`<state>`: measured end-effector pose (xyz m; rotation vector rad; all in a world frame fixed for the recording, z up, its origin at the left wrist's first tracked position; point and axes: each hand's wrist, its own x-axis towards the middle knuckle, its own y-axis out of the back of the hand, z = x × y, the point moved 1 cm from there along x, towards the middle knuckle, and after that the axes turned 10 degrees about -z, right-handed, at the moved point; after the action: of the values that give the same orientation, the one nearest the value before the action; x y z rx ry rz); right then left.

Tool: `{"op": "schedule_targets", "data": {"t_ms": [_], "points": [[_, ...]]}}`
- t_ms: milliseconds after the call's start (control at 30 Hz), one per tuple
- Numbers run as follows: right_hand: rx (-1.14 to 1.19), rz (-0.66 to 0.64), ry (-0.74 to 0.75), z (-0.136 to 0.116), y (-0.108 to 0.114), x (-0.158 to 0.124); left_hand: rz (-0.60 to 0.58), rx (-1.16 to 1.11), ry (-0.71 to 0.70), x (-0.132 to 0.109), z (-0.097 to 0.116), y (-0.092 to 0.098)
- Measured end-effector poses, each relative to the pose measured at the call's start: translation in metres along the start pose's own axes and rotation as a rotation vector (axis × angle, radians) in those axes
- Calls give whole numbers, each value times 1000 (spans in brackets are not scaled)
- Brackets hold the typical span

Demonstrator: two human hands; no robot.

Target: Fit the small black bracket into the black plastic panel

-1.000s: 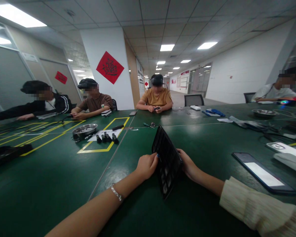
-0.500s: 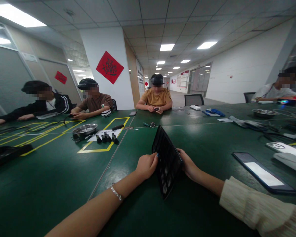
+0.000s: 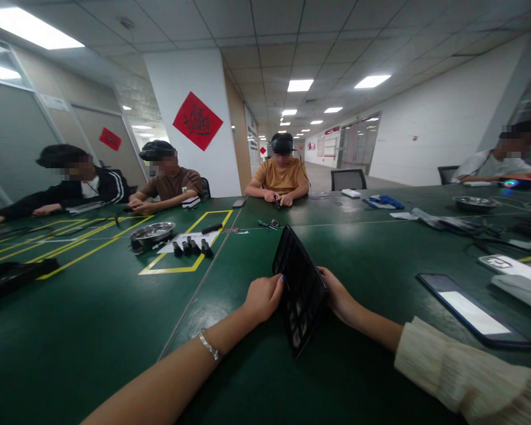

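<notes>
Bracing a flat glossy-black panel (image 3: pixel 301 286), my closed right hand (image 3: pixel 338 296) likely next needs steadiness; my left hand (image 3: pixel 262 298) curls opposite, contents unclear.

The black panel (image 3: pixel 298 289) hid most fingers of the right hand (image 3: pixel 336 295), and a blue spot (image 3: pixel 283 278) beside the thumb of the left hand (image 3: pixel 263 298) was too small to identify. Toward the left side of the table (image 3: pixel 230 383), the picture's edge cut off a black object (image 3: pixel 15 276); toward the right, a pale grey object (image 3: pixel 522 293). What the person (image 3: pixel 282 175) at the far edge held was unclear.

Phone (image 3: pixel 473 310) on table (image 3: pixel 115 307), right of panel (image 3: pixel 303 277); bowl (image 3: pixel 154 230) beyond, left.
</notes>
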<state>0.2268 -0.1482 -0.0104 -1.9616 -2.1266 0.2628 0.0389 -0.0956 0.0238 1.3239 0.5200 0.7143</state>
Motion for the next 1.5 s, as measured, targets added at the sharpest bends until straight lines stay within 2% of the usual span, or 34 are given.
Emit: {"op": "schedule_targets", "data": {"t_ms": [800,1500], "points": [[14,-34,16,3,2,-1,-21,-11,6,-2,4,3],[12,-47,22,1,1,-2,15,-27,-23,0,1,1]]}}
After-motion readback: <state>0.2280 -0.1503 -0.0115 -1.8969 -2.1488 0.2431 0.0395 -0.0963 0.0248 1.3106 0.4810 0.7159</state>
